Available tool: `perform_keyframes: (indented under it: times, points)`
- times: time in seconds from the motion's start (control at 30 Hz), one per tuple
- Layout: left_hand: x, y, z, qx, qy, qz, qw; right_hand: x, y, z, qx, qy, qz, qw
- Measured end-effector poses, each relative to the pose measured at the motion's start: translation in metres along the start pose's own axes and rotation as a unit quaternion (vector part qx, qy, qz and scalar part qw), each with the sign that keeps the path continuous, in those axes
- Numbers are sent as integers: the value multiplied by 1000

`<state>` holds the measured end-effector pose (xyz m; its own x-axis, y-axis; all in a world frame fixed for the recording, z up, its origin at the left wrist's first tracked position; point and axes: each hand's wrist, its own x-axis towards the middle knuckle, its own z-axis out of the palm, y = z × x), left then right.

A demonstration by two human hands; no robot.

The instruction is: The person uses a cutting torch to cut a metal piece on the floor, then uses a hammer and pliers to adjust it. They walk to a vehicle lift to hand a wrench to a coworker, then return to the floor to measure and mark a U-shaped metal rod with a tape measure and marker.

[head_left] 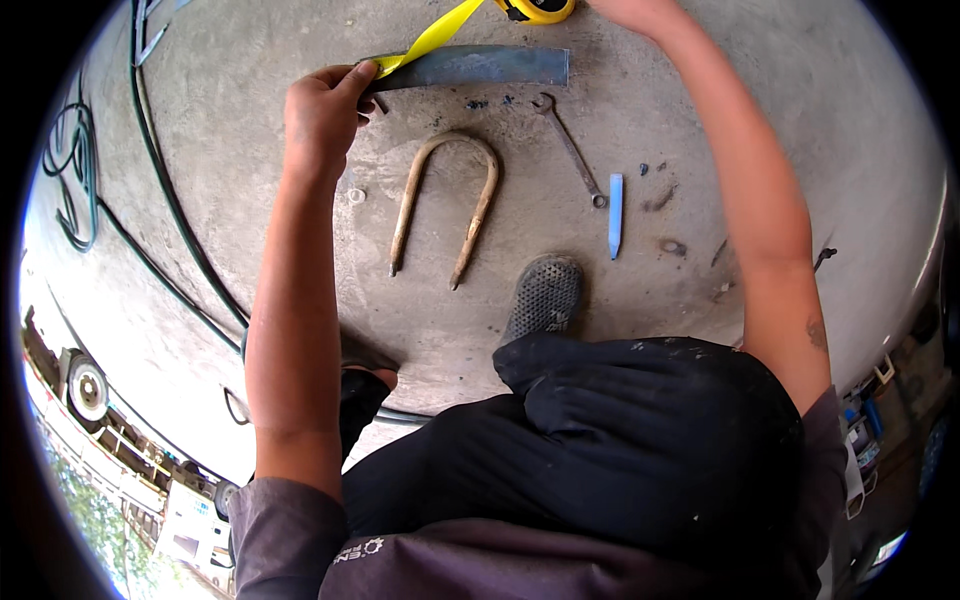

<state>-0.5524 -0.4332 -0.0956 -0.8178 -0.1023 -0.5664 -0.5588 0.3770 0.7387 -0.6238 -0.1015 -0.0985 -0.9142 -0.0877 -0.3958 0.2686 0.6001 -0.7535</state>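
My left hand (325, 108) pinches the end of a yellow tape measure blade (440, 32) against the left end of a flat, dark grey metal strip (490, 67). The blade slants up and twists toward the yellow and black tape measure case (540, 10), cut off by the upper edge. Just right of the case is my right hand (635, 12); its fingers are mostly out of the picture. Below the strip lie a U-shaped rusty metal rod (447, 140), a combination wrench (572, 150) and a light blue marker-like stick (615, 215).
Green hoses (165, 190) run along the concrete floor at the left, with a loose coil (75, 170) beyond. A small ring (356, 196) lies near my left forearm. My shoe (545, 295) rests close to the rod. A vehicle wheel (88, 388) shows at the far left.
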Motion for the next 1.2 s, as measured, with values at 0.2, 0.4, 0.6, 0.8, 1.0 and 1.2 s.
perform_keyframes:
  times: [0.2, 0.4, 0.6, 0.8, 1.0, 1.2]
  points:
    - [-1, 3, -1, 26, -1, -15, 1000, 32, -71, 11, -335, -311, -262, 850]
    - [-4, 5, 2, 24, 14, -11, 1000, 11, -72, 4, -459, -267, -239, 813]
    - [-2, 2, 3, 24, 21, -12, 999, -37, 4, -4, -426, -60, -381, 818]
    - [1, -3, 5, 20, 33, 2, 999, -89, 61, -19, -401, 97, -348, 842]
    - [0, -1, 3, 54, 25, 2, 998, -103, 41, -38, -289, -88, -288, 909]
    - [-1, 1, 4, 61, 34, 6, 998, -71, 35, -42, -249, -183, -176, 935]
